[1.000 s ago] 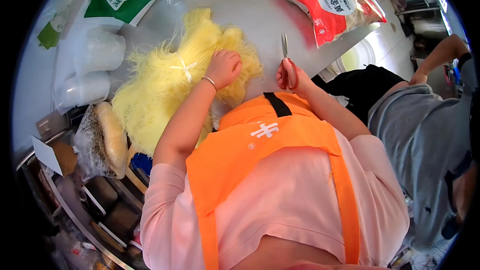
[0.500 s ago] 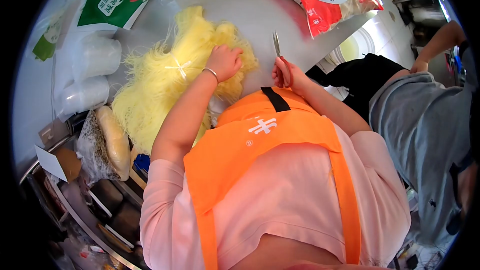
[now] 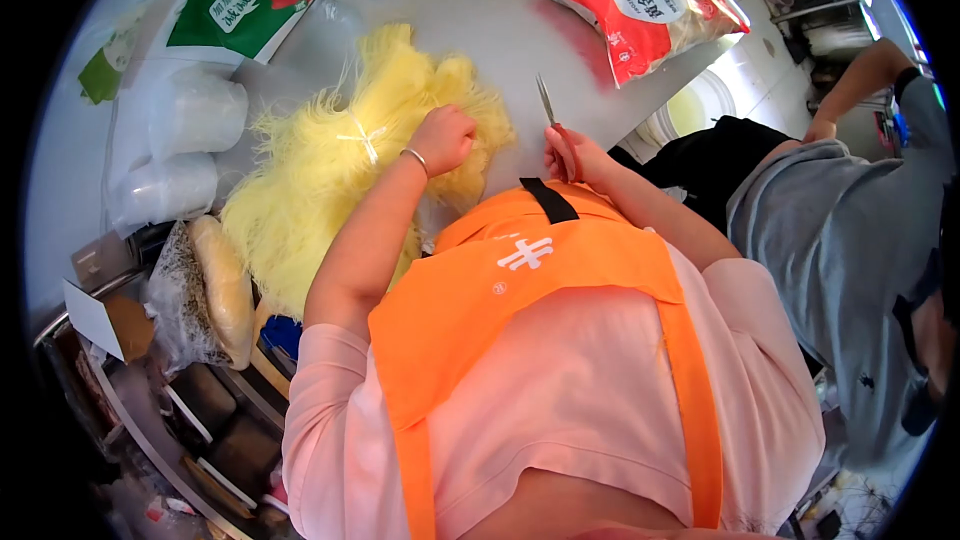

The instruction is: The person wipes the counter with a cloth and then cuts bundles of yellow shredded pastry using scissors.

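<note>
A big heap of thin yellow strands (image 3: 310, 190), tied with a white band (image 3: 362, 138), lies on the metal table. My left hand (image 3: 446, 137), with a bracelet at its wrist, is at the right part of the heap with its fingers curled closed. Whatever those fingers hold, if anything, is hidden. In my right hand (image 3: 590, 162) is a pair of scissors with red handles (image 3: 566, 148), held just right of the heap. The blades point up, away from my body, and look closed together.
A red bag of food (image 3: 640, 15) lies at the table's far right, a green packet (image 3: 240, 0) at the far left. Stacked clear plastic tubs (image 3: 200, 115) stand left of the heap. Below are filled bags (image 3: 220, 290) and dark trays (image 3: 245, 445). Another person (image 3: 830, 210) stands at right.
My left hand has curled its fingers closed and shifted slightly toward my body. The scissors remain in my right hand, almost in place. The view has shifted a little.
</note>
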The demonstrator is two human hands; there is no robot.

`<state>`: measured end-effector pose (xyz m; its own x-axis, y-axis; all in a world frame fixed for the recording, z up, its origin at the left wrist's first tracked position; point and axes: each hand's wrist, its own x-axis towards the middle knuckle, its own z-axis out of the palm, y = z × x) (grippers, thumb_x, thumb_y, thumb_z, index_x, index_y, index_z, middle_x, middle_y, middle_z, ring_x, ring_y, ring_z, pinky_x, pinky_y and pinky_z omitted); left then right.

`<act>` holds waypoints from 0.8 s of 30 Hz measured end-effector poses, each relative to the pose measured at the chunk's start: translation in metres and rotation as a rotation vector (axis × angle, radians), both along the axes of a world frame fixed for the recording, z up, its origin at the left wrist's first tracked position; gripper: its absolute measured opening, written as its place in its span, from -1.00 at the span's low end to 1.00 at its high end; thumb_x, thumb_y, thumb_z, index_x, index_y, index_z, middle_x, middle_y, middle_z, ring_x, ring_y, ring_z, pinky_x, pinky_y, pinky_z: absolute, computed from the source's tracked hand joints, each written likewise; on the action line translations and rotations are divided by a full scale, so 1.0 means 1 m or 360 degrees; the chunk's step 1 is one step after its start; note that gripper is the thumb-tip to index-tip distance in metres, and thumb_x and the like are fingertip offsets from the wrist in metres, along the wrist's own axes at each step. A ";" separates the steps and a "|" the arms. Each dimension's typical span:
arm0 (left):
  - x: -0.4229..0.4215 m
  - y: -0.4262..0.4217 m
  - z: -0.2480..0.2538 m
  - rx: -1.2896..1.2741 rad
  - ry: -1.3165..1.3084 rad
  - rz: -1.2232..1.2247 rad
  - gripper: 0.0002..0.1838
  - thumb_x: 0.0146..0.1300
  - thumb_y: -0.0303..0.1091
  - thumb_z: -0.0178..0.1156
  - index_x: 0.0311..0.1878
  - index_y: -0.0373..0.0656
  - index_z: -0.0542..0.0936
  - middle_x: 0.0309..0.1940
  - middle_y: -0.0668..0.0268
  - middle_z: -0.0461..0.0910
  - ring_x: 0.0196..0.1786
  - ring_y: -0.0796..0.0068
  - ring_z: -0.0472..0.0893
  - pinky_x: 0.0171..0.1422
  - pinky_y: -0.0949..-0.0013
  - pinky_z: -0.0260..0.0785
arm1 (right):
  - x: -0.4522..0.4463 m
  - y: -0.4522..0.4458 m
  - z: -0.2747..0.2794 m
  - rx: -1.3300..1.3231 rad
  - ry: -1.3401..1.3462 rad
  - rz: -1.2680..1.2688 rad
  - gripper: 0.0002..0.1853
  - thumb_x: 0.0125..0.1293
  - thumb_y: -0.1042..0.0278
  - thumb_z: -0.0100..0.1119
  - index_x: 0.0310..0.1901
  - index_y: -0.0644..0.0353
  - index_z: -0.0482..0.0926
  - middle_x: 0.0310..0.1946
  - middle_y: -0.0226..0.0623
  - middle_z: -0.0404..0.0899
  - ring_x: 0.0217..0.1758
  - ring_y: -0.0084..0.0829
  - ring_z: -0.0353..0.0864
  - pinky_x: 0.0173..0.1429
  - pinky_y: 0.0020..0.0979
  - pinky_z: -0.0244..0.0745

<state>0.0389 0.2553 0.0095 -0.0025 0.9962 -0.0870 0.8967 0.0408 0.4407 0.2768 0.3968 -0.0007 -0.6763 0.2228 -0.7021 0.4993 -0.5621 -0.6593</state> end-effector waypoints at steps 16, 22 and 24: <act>0.033 0.006 -0.005 -0.0210 0.0197 0.0309 -0.62 0.03 -0.05 0.33 -0.17 -0.06 0.54 -0.08 0.24 0.47 -0.06 0.21 0.52 0.12 0.17 0.27 | -0.007 0.020 -0.020 0.0020 -0.0017 0.0260 -0.47 0.31 -0.24 0.07 -0.24 0.18 0.46 -0.49 -0.43 0.43 -0.54 -0.59 0.43 -0.47 -0.54 0.35; 0.032 0.009 0.003 -0.0159 0.0171 0.0250 -0.65 0.02 -0.06 0.34 -0.32 -0.09 0.48 -0.25 0.26 0.51 -0.12 0.22 0.51 0.07 0.21 0.29 | -0.005 0.034 -0.037 -0.0131 0.0047 0.0260 -0.47 0.32 -0.22 0.08 -0.17 0.21 0.47 -0.48 -0.40 0.41 -0.54 -0.58 0.41 -0.47 -0.52 0.35; 0.029 0.009 0.006 -0.0237 0.0154 0.0254 -0.64 0.04 -0.04 0.32 -0.27 -0.09 0.51 -0.27 0.27 0.54 -0.11 0.23 0.51 0.08 0.21 0.30 | -0.005 0.041 -0.041 -0.0104 0.0029 0.0297 -0.47 0.32 -0.22 0.09 -0.15 0.22 0.47 -0.49 -0.40 0.41 -0.54 -0.58 0.41 -0.47 -0.51 0.35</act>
<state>0.0682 0.2642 0.0159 -0.1743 0.9588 -0.2245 0.9115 0.2433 0.3316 0.2720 0.4378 -0.0413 -0.7145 0.0469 -0.6981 0.5870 -0.5027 -0.6346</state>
